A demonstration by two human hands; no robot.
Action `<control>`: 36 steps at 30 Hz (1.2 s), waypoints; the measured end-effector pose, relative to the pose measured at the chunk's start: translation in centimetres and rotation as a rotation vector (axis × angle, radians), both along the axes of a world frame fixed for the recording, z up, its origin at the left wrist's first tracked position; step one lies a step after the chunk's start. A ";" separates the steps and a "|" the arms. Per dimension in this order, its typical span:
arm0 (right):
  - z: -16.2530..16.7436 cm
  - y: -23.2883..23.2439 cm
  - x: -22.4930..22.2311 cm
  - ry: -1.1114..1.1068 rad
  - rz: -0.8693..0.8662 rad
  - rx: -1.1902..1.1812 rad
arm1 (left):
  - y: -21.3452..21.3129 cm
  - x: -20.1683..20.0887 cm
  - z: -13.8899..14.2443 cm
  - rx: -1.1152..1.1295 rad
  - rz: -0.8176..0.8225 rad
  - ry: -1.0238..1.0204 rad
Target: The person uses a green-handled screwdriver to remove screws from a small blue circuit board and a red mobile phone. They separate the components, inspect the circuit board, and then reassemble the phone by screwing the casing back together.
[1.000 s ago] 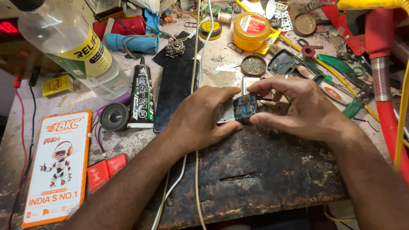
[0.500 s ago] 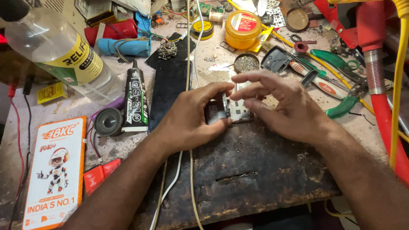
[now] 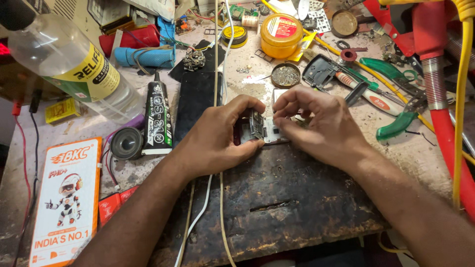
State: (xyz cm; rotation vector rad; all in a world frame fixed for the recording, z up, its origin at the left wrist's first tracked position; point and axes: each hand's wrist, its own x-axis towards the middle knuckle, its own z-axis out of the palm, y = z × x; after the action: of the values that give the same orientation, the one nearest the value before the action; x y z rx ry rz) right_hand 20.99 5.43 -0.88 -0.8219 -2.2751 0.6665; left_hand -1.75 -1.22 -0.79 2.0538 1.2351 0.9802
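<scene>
Two hands (image 3: pixel 277 131), one circuit board (image 3: pixel 257 124)

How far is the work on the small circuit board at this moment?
Done: the small circuit board is out of any casing and a loose black phone frame lies apart. In hand: the left hand and right hand pinch the board over the dark wooden block. Left: the black glue tube lies untouched, still capped.

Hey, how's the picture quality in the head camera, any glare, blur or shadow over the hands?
Head view: sharp and evenly lit; the left hand and right hand show no motion blur; soft glare on the clear plastic bottle; the small circuit board sits partly shaded between the fingers; edges bend slightly, wide-angle.
</scene>
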 end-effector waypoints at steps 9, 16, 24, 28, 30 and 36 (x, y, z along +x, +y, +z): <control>-0.1 -0.9 -0.7 -0.087 -0.147 -0.050 | -0.2 0.1 0.1 0.017 0.039 0.003; -0.1 -0.8 -1.0 -0.057 -0.088 -0.090 | -0.2 0.3 0.1 -0.017 0.060 -0.026; 0.0 -1.2 -0.5 -0.050 0.040 0.334 | 0.1 0.2 -0.2 0.004 0.059 -0.026; 0.0 -1.0 -0.2 -0.060 0.070 0.382 | 0.1 0.2 -0.4 0.000 0.063 -0.025; 0.0 -1.0 -0.2 -0.082 0.076 0.396 | 0.2 0.2 -0.5 -0.003 0.066 -0.025; 0.0 -1.2 0.0 -0.099 0.056 0.436 | 0.3 0.2 -0.6 0.006 0.042 -0.064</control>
State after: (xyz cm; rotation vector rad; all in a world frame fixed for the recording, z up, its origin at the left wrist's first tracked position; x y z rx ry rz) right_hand 20.94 4.24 -0.88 -0.5903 -2.4124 0.1391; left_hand -1.60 -0.90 -1.42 1.9929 1.2476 1.0623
